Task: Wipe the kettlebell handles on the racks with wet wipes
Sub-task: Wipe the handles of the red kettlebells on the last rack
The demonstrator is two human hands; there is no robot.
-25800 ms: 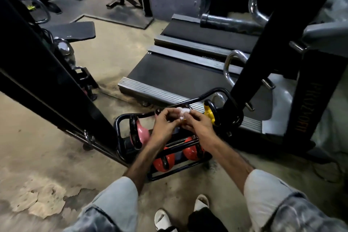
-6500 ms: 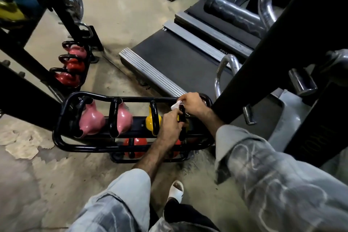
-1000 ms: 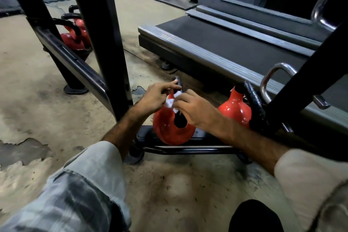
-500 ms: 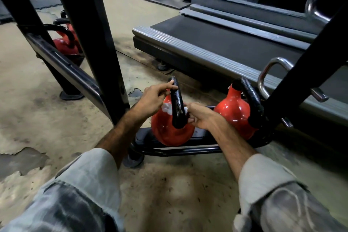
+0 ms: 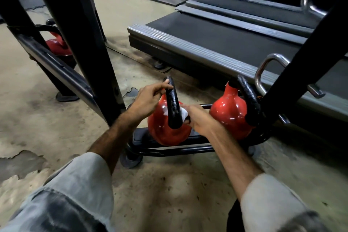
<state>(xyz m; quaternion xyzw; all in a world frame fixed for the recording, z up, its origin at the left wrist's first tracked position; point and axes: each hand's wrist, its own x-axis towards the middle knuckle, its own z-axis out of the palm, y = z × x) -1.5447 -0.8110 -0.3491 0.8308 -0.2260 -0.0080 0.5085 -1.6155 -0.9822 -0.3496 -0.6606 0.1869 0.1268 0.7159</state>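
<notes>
treadmill (image 5: 226, 41) behind, black upright (image 5: 84, 43) left

Wet wipe (image 5: 183, 113) mostly hidden behind handle (image 5: 173, 103); far kettlebell (image 5: 56, 45) half-hidden.

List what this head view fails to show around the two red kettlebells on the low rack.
- Wet wipe: mostly hidden by the right hand and the black handle.
- Right kettlebell: its handle's lower end is lost behind a black frame post.
- Far kettlebell: largely behind the left rack post.
- Any weight markings: none legible.
</notes>
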